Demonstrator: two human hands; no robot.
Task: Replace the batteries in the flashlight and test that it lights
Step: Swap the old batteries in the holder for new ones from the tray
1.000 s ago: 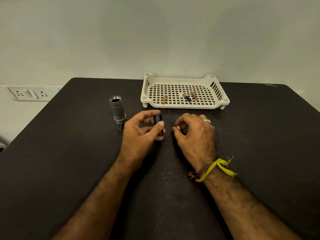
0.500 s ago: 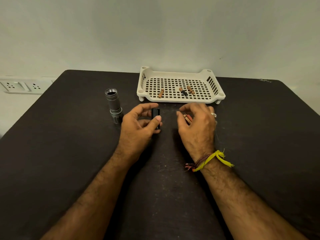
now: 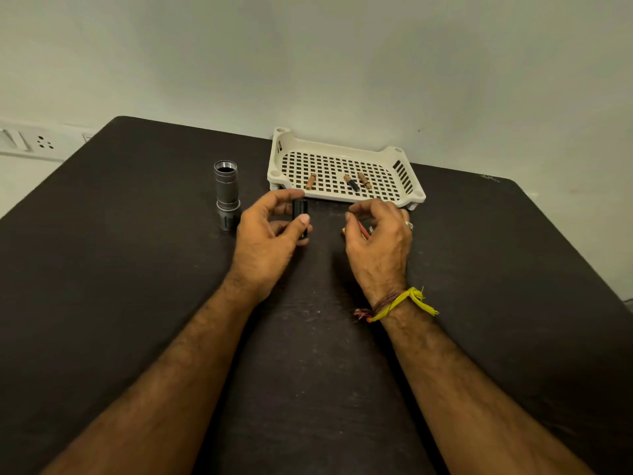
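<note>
Over the dark tabletop (image 3: 137,303), the left hand (image 3: 263,241) still pinched the black battery holder (image 3: 300,217), while the right hand (image 3: 376,241) had uncurled slightly, showing a battery (image 3: 359,230) in its fingers, probably for loading. Farther off stood the open flashlight body (image 3: 226,190), with three batteries (image 3: 351,182) in the white tray (image 3: 407,197).

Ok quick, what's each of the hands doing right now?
Left hand: grips the black battery holder between thumb and fingers.
Right hand: fingers curled round a reddish battery.

Dark table (image 3: 137,303) with upright flashlight body (image 3: 226,190) and white tray (image 3: 409,195) (perforated).
</note>
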